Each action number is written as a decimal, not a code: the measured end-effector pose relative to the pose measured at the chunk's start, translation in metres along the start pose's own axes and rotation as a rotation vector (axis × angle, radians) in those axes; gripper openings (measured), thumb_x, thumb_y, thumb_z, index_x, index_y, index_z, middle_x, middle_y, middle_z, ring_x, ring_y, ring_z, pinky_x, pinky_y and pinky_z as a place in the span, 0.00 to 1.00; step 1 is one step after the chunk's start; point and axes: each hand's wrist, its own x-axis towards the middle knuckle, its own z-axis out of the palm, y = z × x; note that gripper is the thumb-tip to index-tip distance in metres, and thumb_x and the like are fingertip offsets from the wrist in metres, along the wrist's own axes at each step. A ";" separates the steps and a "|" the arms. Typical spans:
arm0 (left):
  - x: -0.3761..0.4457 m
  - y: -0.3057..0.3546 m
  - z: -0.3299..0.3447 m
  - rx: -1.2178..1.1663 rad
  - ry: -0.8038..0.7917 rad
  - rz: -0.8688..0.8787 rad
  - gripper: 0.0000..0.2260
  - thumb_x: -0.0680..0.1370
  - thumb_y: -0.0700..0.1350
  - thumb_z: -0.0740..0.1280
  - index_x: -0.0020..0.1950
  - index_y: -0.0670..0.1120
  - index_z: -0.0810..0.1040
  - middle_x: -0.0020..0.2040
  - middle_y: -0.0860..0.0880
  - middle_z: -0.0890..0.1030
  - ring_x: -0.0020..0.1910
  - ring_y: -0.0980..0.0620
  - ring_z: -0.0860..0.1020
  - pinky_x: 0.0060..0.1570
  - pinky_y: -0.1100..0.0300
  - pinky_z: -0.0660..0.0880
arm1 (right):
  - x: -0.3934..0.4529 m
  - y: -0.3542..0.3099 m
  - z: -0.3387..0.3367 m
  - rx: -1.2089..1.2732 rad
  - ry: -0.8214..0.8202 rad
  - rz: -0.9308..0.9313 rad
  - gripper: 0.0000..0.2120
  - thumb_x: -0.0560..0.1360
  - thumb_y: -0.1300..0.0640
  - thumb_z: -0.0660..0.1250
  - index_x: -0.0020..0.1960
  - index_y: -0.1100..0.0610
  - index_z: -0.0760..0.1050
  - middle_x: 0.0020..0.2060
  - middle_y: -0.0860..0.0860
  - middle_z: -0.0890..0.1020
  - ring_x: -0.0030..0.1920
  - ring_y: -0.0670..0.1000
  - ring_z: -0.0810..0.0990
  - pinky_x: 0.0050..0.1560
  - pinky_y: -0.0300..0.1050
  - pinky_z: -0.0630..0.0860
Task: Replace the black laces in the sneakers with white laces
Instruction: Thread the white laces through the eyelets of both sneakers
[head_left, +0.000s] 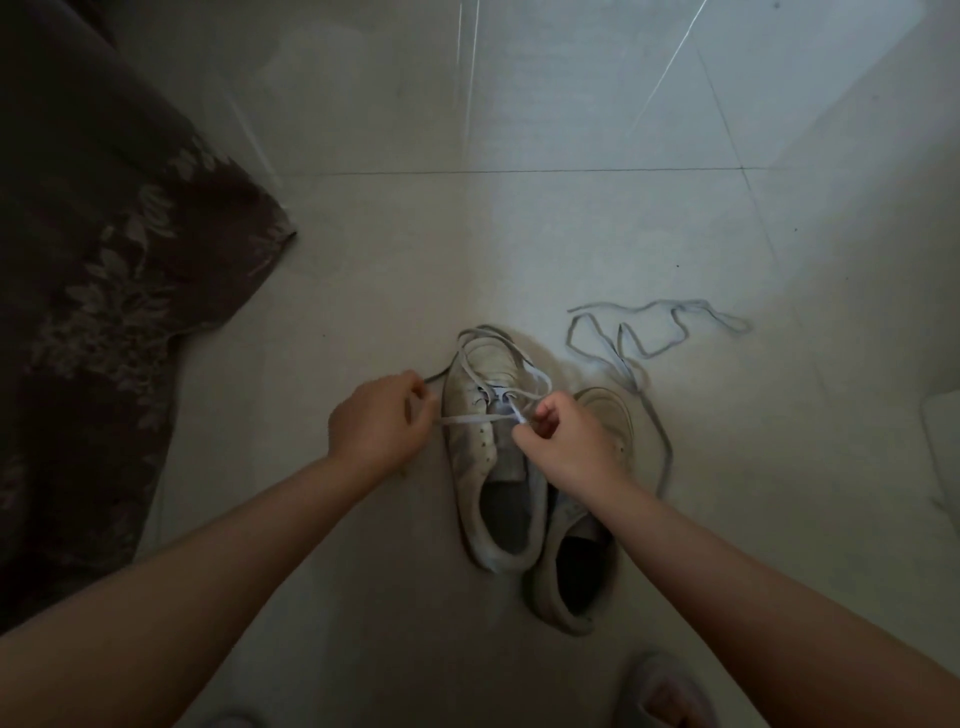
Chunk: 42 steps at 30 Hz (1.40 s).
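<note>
Lacing under way on the left sneaker (491, 457), lying on the tiled floor (363, 291) just below centre, toe toward 12 o'clock. Left hand (382, 426) at 9 o'clock of the shoe, fingers curled and pinching one run of the white lace (467, 419), pulled taut sideways across the eyelets. Right hand (558, 441) at 3 o'clock of the shoe, fingers curled round the other end of that lace close to the tongue. Hands apart, the shoe between them. Loose loops of the same lace draped over the toe cap.

Second sneaker (576, 561) touching the first on its 3 o'clock side, partly under the right wrist, with no lace visible in it. Loose grey-looking lace (654, 332) strewn on the floor toward 2 o'clock, well apart from the hands; probably a removed lace, though dim light makes its true colour uncertain.

For a clean result: keep both ends even, draw slack out row by row, lay the flat lace untwisted before feeding the next eyelet, steady the shoe so that pulling does not drag it.

Hard to make out: which eyelets are already threaded, lace tips hidden inside both fists, a dark strand at 10 o'clock of the left hand running out of sight. Patterned dark fabric (104, 286) at 9 o'clock cut off by the frame; slipper toe (670, 691) at 5 o'clock only partly in view.
</note>
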 end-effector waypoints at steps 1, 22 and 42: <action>-0.004 0.005 0.004 0.061 0.040 0.128 0.13 0.76 0.57 0.60 0.47 0.52 0.79 0.44 0.49 0.80 0.47 0.45 0.77 0.45 0.54 0.69 | 0.000 0.001 0.001 -0.013 0.002 -0.007 0.11 0.70 0.52 0.70 0.46 0.56 0.72 0.41 0.50 0.78 0.43 0.51 0.76 0.41 0.43 0.68; 0.004 0.002 -0.001 -0.463 -0.163 -0.410 0.17 0.77 0.48 0.61 0.29 0.45 0.71 0.30 0.47 0.74 0.37 0.47 0.74 0.40 0.57 0.70 | 0.009 0.000 0.000 -0.055 0.051 -0.072 0.05 0.73 0.54 0.65 0.45 0.53 0.70 0.35 0.48 0.75 0.36 0.50 0.73 0.32 0.42 0.64; 0.005 0.061 0.011 0.121 0.098 0.272 0.19 0.72 0.53 0.67 0.62 0.51 0.75 0.56 0.44 0.73 0.57 0.41 0.72 0.53 0.50 0.67 | 0.035 -0.007 -0.002 0.456 0.100 0.060 0.04 0.74 0.56 0.69 0.48 0.53 0.76 0.42 0.48 0.81 0.48 0.52 0.81 0.57 0.50 0.78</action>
